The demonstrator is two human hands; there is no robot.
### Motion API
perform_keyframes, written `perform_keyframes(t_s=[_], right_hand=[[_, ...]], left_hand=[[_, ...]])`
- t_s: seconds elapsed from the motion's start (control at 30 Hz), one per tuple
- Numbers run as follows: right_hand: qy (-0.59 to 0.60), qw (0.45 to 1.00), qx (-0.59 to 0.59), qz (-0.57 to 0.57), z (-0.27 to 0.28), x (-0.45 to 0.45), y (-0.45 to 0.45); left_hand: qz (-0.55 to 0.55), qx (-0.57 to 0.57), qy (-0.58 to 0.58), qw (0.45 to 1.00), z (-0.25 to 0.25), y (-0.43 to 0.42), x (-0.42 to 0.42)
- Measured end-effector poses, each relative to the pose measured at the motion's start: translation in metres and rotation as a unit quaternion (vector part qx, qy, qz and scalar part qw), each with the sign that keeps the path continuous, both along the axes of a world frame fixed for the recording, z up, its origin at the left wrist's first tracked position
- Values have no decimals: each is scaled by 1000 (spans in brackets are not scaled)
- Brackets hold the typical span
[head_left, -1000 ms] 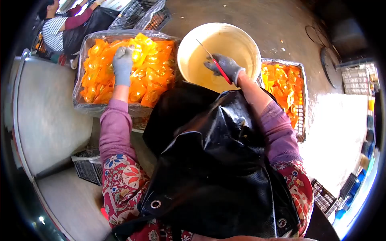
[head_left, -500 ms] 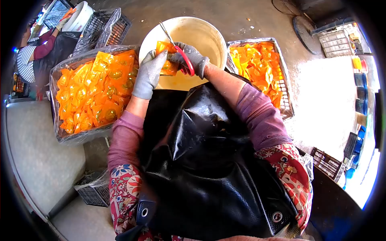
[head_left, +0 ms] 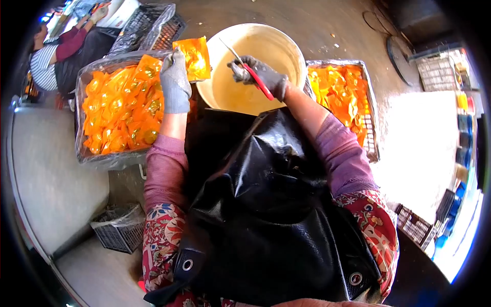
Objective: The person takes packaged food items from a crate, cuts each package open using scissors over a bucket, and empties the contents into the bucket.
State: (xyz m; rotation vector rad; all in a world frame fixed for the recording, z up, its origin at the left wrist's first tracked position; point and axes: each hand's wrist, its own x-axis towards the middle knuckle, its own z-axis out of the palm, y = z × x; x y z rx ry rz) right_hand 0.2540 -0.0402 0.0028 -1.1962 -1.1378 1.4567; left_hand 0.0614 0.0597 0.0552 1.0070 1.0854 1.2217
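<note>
In my gloved left hand [head_left: 175, 77] is a flat orange packet [head_left: 195, 58], pinched at its left edge between the full crate and the bucket. My gloved right hand [head_left: 261, 75] is closed around red-handled scissors [head_left: 258, 82], their blades pointing up and left over the white bucket [head_left: 302, 61]. Cloudy yellowish residue or liquid shows inside the bucket. Under my left wrist stands a lined crate [head_left: 82, 123] heaped with glossy orange packets [head_left: 120, 107]. To the right of the bucket, another lined crate [head_left: 372, 115] holds crumpled orange pieces [head_left: 340, 97].
A black apron [head_left: 266, 215] covers my lap. At upper left a co-worker in a striped top [head_left: 43, 69] sits near dark crates [head_left: 140, 30] and a white bucket [head_left: 120, 13]. A dark crate [head_left: 120, 227] stands low left; another crate [head_left: 414, 225] lies at right.
The orange packet has moved left, out of my right hand's reach, in my left hand. My right hand with the scissors has drawn away to the right. The view has shifted slightly.
</note>
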Motion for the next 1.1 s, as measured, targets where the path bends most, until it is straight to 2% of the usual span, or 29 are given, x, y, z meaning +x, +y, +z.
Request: perform_keyframes(t_s=[0.07, 0.17, 0.27, 0.33, 0.37, 0.4, 0.47, 0.5, 0.63, 0.67, 0.73, 0.77, 0.83, 0.9, 0.97, 1.07, 1.1], right_hand=[[37, 998, 28, 43, 21, -10, -9], [-208, 970, 113, 51, 27, -19, -13], [-198, 974, 79, 72, 3, -23, -8], [-26, 996, -12, 86, 4, -15, -12], [-48, 991, -72, 98, 28, -12, -16], [-70, 983, -131, 111, 40, -10, -18], [-99, 982, -121, 102, 32, -9, -16], [-111, 982, -119, 96, 31, -9, -16], [-150, 979, -121, 73, 42, -17, -16], [-182, 977, -81, 78, 33, -18, -15], [-246, 966, 1, 84, 7, -16, -10], [-194, 974, -63, 96, 28, -18, -12], [-172, 981, -13, 87, 13, -13, -12], [-140, 986, 0, 91, -14, -5, -8], [-129, 986, -36, 96, -26, 1, -7], [-216, 965, -134, 61, 34, -9, -22], [-97, 982, -151, 61, 2, 0, -14]], left_hand=[[-11, 22, 75, 997, 12, 4, -8], [-61, 3, 153, 986, 17, 2, -8], [-110, 19, 178, 978, 23, -14, 1], [-126, 64, 196, 970, 9, -9, 0], [-136, 0, 171, 976, 19, -12, 2], [-109, 53, 175, 977, 15, -9, 1], [-52, 161, 181, 969, 14, -2, 2], [-65, 38, 50, 996, 25, -10, 1], [-109, -146, 83, 980, 23, -33, -8], [-117, -110, 81, 984, 20, -38, -8], [-112, -120, 88, 983, 21, -41, -5], [-109, -107, 105, 983, 15, -39, -4], [-104, -86, 142, 981, -3, -34, -1], [-115, -80, 147, 979, -1, -36, 1], [-121, -79, 150, 978, 0, -38, 2], [-106, -74, 139, 982, 0, -35, 3], [-89, -70, 124, 986, 0, -33, 4]])
